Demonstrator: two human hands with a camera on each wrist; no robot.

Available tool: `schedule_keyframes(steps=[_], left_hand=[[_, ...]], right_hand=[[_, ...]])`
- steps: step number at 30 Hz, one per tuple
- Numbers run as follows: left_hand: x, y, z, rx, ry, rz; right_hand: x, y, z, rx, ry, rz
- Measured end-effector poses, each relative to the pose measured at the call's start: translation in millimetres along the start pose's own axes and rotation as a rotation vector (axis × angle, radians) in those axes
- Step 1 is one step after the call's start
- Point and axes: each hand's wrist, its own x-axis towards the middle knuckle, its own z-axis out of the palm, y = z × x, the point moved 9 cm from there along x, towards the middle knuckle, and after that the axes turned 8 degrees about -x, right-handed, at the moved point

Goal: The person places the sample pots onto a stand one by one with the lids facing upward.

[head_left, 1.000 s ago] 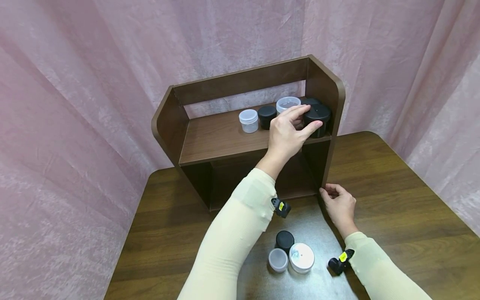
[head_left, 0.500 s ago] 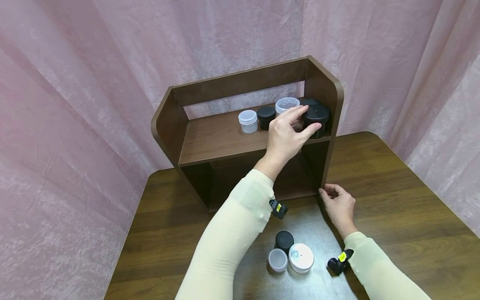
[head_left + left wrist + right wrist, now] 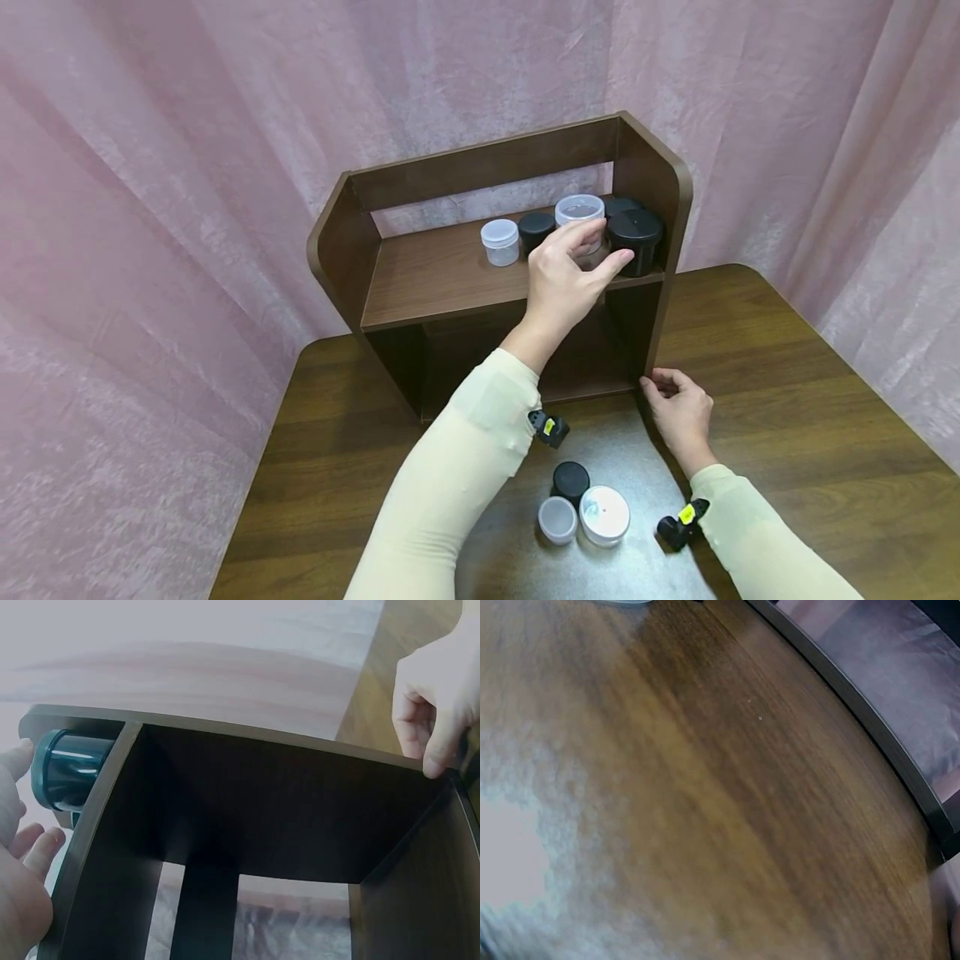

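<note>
My left hand [image 3: 564, 275] is at the upper board of a brown wooden desk shelf [image 3: 420, 287], thumb and fingers spread apart with nothing between them. Just to its right stands a tall black lidded jar [image 3: 634, 242], also seen beside the fingers in the left wrist view as a dark jar [image 3: 71, 771]. Behind the hand are a clear jar [image 3: 580, 208], partly covered by the fingers, and a small black jar [image 3: 536, 227]. Low on the right, my right hand [image 3: 681, 412] pinches the bottom front edge of the shelf's side panel between thumb and fingers.
A small translucent jar [image 3: 500, 243] stands left on the upper board; another black lid [image 3: 621, 207] shows at the back right. On the wooden table [image 3: 795, 400], a black jar [image 3: 571, 481], a small clear jar [image 3: 557, 521] and a wider white-lidded jar [image 3: 604, 516] stand grouped in front.
My left hand has let go of the tall black jar and drawn back slightly to the left, leaving a gap. The right hand stays on the shelf's edge.
</note>
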Motion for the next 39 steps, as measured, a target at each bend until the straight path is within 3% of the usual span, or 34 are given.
schedule_keyframes(steps=[7,17,25,33,39], left_hand=[[-7.0,1.9,-7.7,-0.052,0.004,-0.015],[-18.8,15.3,-18.1,-0.019,-0.013,0.069],[-33.9,30.9,-28.0,-0.016,-0.063,0.124],[-59.1,38.5,-33.2,-0.032,-0.146,0.117],[-88.1,30.7,-37.1,-0.015,-0.238,0.081]], right_hand=[[3,-1,-3,0.013,0.013,-0.005],[5,0,-4,0.015,0.019,-0.01],[7,3,-4,0.029,0.035,-0.005],[9,3,-4,0.04,0.036,0.002],[9,3,-3,0.037,0.045,0.002]])
